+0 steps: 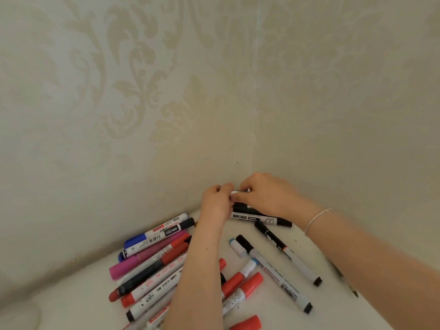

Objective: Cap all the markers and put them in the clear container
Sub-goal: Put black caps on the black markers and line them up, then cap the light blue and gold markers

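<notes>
White bench (309,313) set in a corner of damask-patterned wallpaper (119,91), viewed from above. At far left lay a heap of markers, side by side and overlapping, all slanting up to the right: a blue-capped marker (152,233) nearest the wall; a dark-capped white marker with black label (157,239) just beside it; a magenta marker (145,258) below these; a black-barrelled marker with red ends (147,275); further white markers with red caps (152,288) touching one another toward the near edge. The left forearm crossed over the right side of this heap; the left hand (215,201) was raised near the corner, fingers curled, pinching one end of a small white-and-black marker (238,193); the right hand (264,194), wearing a thin white bracelet (317,219) at the wrist, gripped the other end of the same marker, so that the two hands met over it; whether its cap was on could not be told. Directly beneath the hands lay a white marker with black cap (262,219), flat on the bench. Right of the left forearm lay a loose white cap with a blue tip (237,248), two long white markers with black caps (289,254) slanting down to the right, and red-capped markers (247,287) near the bottom edge.
</notes>
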`<state>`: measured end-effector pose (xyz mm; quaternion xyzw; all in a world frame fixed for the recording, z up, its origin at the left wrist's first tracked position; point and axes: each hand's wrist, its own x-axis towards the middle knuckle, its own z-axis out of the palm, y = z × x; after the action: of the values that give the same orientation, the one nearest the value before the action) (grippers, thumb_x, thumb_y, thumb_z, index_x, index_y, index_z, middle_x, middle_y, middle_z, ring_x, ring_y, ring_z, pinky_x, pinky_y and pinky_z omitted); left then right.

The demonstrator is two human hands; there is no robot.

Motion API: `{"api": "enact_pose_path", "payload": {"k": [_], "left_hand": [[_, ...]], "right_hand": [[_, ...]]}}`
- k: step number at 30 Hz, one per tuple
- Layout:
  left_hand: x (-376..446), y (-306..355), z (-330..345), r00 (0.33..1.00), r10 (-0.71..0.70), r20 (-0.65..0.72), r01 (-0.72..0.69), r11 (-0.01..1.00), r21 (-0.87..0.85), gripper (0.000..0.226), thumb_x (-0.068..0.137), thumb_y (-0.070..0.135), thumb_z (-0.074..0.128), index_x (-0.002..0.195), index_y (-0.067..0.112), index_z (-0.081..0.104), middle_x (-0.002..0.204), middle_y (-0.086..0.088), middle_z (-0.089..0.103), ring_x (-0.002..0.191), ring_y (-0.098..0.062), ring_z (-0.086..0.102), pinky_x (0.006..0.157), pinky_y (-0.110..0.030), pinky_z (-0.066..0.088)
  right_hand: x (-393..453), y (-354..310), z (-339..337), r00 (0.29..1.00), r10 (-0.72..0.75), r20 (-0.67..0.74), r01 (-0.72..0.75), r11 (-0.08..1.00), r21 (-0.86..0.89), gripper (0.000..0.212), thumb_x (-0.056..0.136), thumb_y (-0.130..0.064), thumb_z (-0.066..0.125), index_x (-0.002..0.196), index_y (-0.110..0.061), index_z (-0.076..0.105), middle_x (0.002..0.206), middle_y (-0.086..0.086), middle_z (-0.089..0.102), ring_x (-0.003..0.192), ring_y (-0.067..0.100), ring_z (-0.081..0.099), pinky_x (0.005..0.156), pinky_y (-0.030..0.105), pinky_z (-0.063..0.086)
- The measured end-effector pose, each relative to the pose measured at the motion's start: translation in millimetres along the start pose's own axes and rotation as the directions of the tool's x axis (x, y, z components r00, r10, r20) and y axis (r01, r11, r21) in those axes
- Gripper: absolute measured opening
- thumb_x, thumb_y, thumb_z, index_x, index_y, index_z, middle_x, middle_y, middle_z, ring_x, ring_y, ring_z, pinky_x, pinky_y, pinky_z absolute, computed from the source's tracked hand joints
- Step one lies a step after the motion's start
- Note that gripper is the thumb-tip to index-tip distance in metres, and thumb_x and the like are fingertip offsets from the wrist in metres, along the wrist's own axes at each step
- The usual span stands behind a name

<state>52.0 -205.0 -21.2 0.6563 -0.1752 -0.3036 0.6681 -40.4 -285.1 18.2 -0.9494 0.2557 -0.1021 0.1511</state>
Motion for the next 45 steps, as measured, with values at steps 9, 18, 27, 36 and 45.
{"api": "enact_pose_path", "payload": {"k": [9, 18, 27, 36, 45], "left_hand": [[-4, 4, -3, 0.997, 0.032, 0.070, -0.069, 0.763, 0.643, 0.041, 0.097, 0.035, 0.048, 0.113, -0.002, 0.058, 0.097, -0.016, 0.067, 0.084, -0.028, 0.064, 0.058, -0.026, 0.039], [-22, 19, -17, 0.883, -0.429, 0.192, -0.055, 0.310, 0.949, 0.025, 0.081, 0.037, 0.074, 0.089, 0.016, 0.061, 0.069, 0.005, 0.063, 0.054, -0.008, 0.048, 0.056, -0.023, 0.041], [-27, 18, -6, 0.883, -0.409, 0.230, -0.093, 0.328, 0.940, 0.017, 0.084, 0.017, 0.065, 0.068, 0.015, 0.058, 0.060, 0.004, 0.058, 0.045, -0.007, 0.044, 0.052, -0.021, 0.035], [-28, 29, 2, 0.962, -0.035, 0.270, -0.193, 0.611, 0.768, 0.012, 0.088, 0.014, 0.057, 0.076, 0.011, 0.060, 0.068, -0.006, 0.059, 0.060, -0.018, 0.049, 0.055, -0.021, 0.038], [-36, 33, 16, 0.942, 0.061, 0.331, -0.234, 0.825, 0.514, 0.012, 0.089, 0.014, 0.066, 0.100, 0.010, 0.062, 0.080, -0.002, 0.071, 0.063, -0.003, 0.068, 0.056, -0.015, 0.049]], "right_hand": [[10, 39, 9, 0.998, 0.059, 0.033, -0.058, 0.998, -0.040, 0.020, 0.087, -0.040, 0.062, 0.083, -0.020, 0.061, 0.077, 0.000, 0.058, 0.076, 0.023, 0.058, 0.060, 0.030, 0.041], [4, 30, 20, 0.998, -0.002, -0.062, -0.009, 0.985, -0.172, 0.033, 0.092, -0.015, 0.052, 0.125, -0.014, 0.054, 0.116, 0.008, 0.051, 0.109, 0.025, 0.047, 0.086, 0.031, 0.038], [-12, 18, -30, 0.899, 0.335, 0.283, -0.288, 0.938, -0.194, 0.012, 0.087, -0.004, 0.050, 0.099, -0.005, 0.053, 0.085, 0.009, 0.057, 0.076, 0.024, 0.057, 0.064, 0.030, 0.049], [-47, 58, -58, 0.810, 0.470, 0.350, -0.423, 0.882, -0.207, 0.022, 0.085, 0.000, 0.053, 0.104, 0.007, 0.062, 0.082, 0.019, 0.069, 0.071, 0.028, 0.063, 0.077, 0.037, 0.055], [-78, 77, -28, 0.836, 0.519, 0.179, -0.447, 0.833, -0.325, 0.007, 0.089, -0.004, 0.050, 0.085, -0.007, 0.046, 0.071, 0.008, 0.054, 0.057, 0.023, 0.060, 0.052, 0.027, 0.047]]}}
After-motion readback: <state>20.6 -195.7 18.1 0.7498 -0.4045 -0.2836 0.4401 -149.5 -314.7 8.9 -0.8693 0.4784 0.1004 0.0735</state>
